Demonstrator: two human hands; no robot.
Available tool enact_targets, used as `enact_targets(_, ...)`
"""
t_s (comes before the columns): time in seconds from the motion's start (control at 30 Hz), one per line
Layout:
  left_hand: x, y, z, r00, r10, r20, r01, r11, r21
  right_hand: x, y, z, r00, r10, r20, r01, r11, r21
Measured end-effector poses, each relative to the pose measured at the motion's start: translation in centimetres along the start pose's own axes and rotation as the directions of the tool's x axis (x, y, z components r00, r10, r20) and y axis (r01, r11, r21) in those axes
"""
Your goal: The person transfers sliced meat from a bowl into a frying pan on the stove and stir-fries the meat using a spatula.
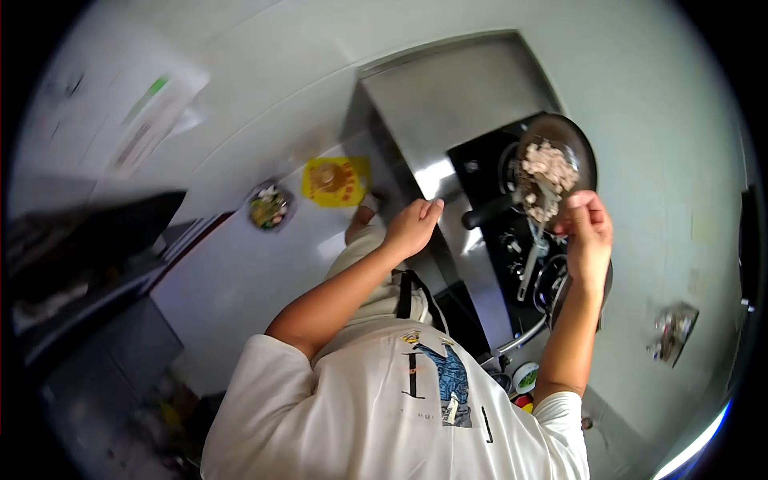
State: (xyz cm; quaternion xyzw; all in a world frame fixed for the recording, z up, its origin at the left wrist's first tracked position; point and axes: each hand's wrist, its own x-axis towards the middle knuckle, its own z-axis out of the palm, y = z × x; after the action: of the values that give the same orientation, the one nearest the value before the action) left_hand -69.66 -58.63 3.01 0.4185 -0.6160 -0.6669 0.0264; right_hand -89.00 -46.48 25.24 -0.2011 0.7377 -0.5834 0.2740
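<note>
While the frying pan (584, 152) sits on the stove (472, 152), its handle (490, 214) points toward the counter's (448, 96) front edge, nearer the curled left hand (412, 230). Right hand (588, 228), fingertips together, is beside the meat pieces (548, 166); contents indeterminable.

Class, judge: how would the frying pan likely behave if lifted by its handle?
The frying pan looks rigid and should keep its shape. With pieces of food beyond its handle, it may feel front-heavy. The spatula, leaning out, could slide if it tilts.
</note>
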Motion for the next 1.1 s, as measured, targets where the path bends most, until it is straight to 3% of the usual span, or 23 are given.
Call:
enact_targets(0.07, -1.9, -3.5, -3.0, 0.991, -0.127, 0.029, 0.124, 0.988, 0.095, -0.2, 0.3, 5.5, 0.986, 0.038, 0.16, -0.027, 0.997, -0.07)
enact_targets(0.17, -5.5, -8.0, -8.1, 0.966, -0.242, 0.092, 0.222, 0.957, 0.189, -1.7, 0.8, 13.7, 0.928, 0.101, 0.359, -0.105, 0.994, -0.009)
enact_targets(0.27, -9.7, -10.0, -13.1, 0.957, -0.286, -0.049, 0.287, 0.914, 0.285, -4.0, 1.3, 21.4, 0.84, 0.205, 0.503, -0.198, 0.978, -0.067)
enact_targets(0.3, -9.8, -14.2, -13.9, 0.951, -0.28, -0.13, 0.306, 0.906, 0.292, -5.3, 0.7, 24.2, 0.838, 0.231, 0.494, -0.192, 0.973, -0.129)
enact_targets(0.33, -10.7, -15.6, -15.5, 0.948, -0.281, -0.146, 0.312, 0.908, 0.278, -6.2, 0.9, 26.6, 0.811, 0.196, 0.551, -0.129, 0.979, -0.159)
enact_targets(0.4, -12.7, -18.1, -19.2, 0.856, -0.475, -0.205, 0.512, 0.832, 0.214, -7.2, 2.2, 30.9, 0.762, 0.171, 0.624, -0.078, 0.982, -0.175)
enact_targets(0.43, -13.4, -21.6, -21.0, 0.851, -0.48, -0.213, 0.519, 0.832, 0.198, -8.0, 2.3, 33.2, 0.755, 0.124, 0.644, 0.036, 0.973, -0.229)
enact_targets(0.5, -14.6, -29.2, -24.5, 0.762, -0.584, -0.279, 0.638, 0.749, 0.176, -8.7, 4.7, 37.6, 0.755, 0.064, 0.652, 0.093, 0.975, -0.202)
enact_targets(0.57, -20.9, -26.6, -29.2, 0.756, -0.609, -0.24, 0.636, 0.77, 0.048, -9.4, 6.9, 41.7, 0.756, 0.018, 0.654, 0.151, 0.968, -0.201)
enact_targets(0.6, -21.1, -35.3, -29.8, 0.712, -0.596, -0.37, 0.665, 0.742, 0.085, -9.6, 7.7, 43.4, 0.76, 0.038, 0.648, 0.168, 0.953, -0.253)
enact_targets(0.63, -24.0, -36.6, -31.7, 0.758, -0.539, -0.367, 0.599, 0.798, 0.066, -10.0, 8.4, 45.1, 0.764, 0.053, 0.643, 0.189, 0.934, -0.302)
enact_targets(0.7, -28.4, -41.5, -34.3, 0.744, -0.481, -0.463, 0.569, 0.82, 0.061, -9.9, 10.8, 48.0, 0.773, 0.014, 0.634, 0.259, 0.905, -0.336)
enact_targets(0.73, -30.7, -43.2, -35.8, 0.741, -0.511, -0.437, 0.568, 0.823, 0.0, -10.3, 11.3, 49.2, 0.787, -0.022, 0.616, 0.314, 0.874, -0.37)
enact_targets(0.77, -33.3, -46.0, -37.1, 0.839, -0.323, -0.438, 0.484, 0.812, 0.328, -11.1, 10.4, 50.1, 0.814, 0.008, 0.581, 0.287, 0.863, -0.415)
enact_targets(0.8, -35.8, -44.5, -38.8, 0.803, -0.441, -0.401, 0.54, 0.823, 0.175, -11.8, 10.0, 50.9, 0.812, 0.004, 0.583, 0.293, 0.861, -0.415)
enact_targets(0.83, -37.2, -45.1, -39.3, 0.683, -0.609, -0.403, 0.61, 0.779, -0.143, -12.0, 9.7, 51.4, 0.824, 0.016, 0.567, 0.299, 0.836, -0.46)
enact_targets(0.87, -39.0, -45.7, -39.9, 0.649, -0.628, -0.429, 0.664, 0.743, -0.085, -12.2, 9.2, 52.1, 0.835, 0.024, 0.55, 0.306, 0.809, -0.501)
enact_targets(0.93, -40.8, -46.9, -40.5, 0.586, -0.737, -0.338, 0.666, 0.675, -0.317, -12.0, 9.6, 52.8, 0.843, -0.001, 0.538, 0.349, 0.762, -0.546)
enact_targets(0.97, -41.1, -46.8, -40.4, 0.589, -0.733, -0.34, 0.66, 0.679, -0.322, -12.1, 9.9, 53.1, 0.832, -0.029, 0.554, 0.357, 0.792, -0.496)
enact_targets(1.03, -41.5, -43.3, -39.8, 0.463, -0.799, -0.382, 0.564, 0.599, -0.568, -12.2, 10.2, 53.6, 0.819, -0.059, 0.571, 0.369, 0.816, -0.445)
enact_targets(1.1, -41.3, -43.1, -39.3, 0.524, -0.765, -0.374, 0.508, 0.633, -0.584, -12.3, 9.9, 54.1, 0.793, -0.158, 0.588, 0.405, 0.859, -0.314)
